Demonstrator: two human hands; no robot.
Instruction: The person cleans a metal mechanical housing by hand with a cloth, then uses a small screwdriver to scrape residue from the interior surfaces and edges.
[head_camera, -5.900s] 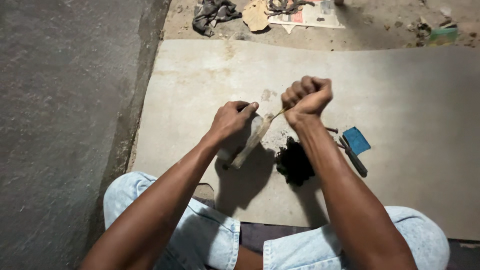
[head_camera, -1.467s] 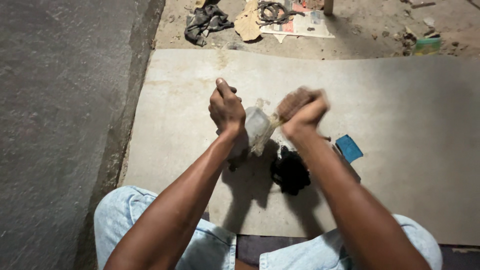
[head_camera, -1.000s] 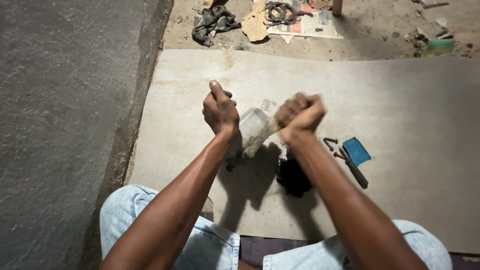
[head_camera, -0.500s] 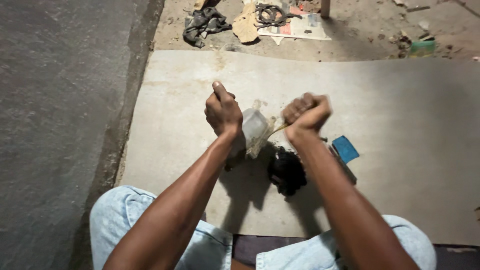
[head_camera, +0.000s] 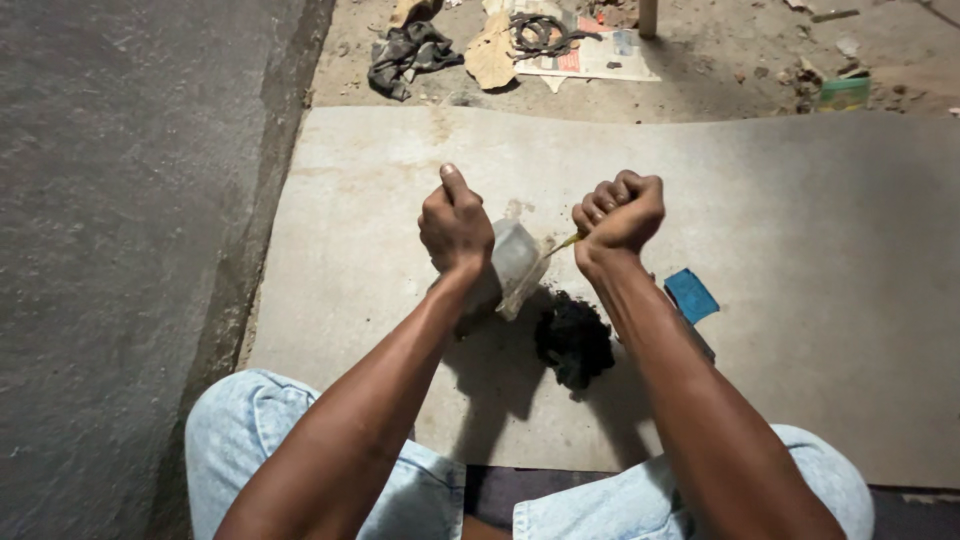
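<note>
My left hand (head_camera: 455, 222) grips a pale, translucent block-shaped object (head_camera: 515, 262) held above a grey sheet (head_camera: 800, 250) on the ground. My right hand (head_camera: 620, 212) is a closed fist around a thin yellowish strand (head_camera: 560, 245) that runs from the fist to the pale object. The two hands are a short way apart with the strand between them. A black clump (head_camera: 573, 340) lies on the sheet just below my right forearm. A small blue flat piece (head_camera: 691, 295) lies to the right of that forearm.
Rough dark pavement (head_camera: 130, 250) borders the sheet on the left. Beyond the far edge lie a crumpled dark rag (head_camera: 405, 55), paper scraps with a coiled ring (head_camera: 545, 35), and a green object (head_camera: 843, 93). My knees in light denim (head_camera: 250, 440) sit at the near edge.
My hands have stayed close together on the pale object and strand, shifting only slightly; the left hand rose from the sheet compared with the oldest frame.
</note>
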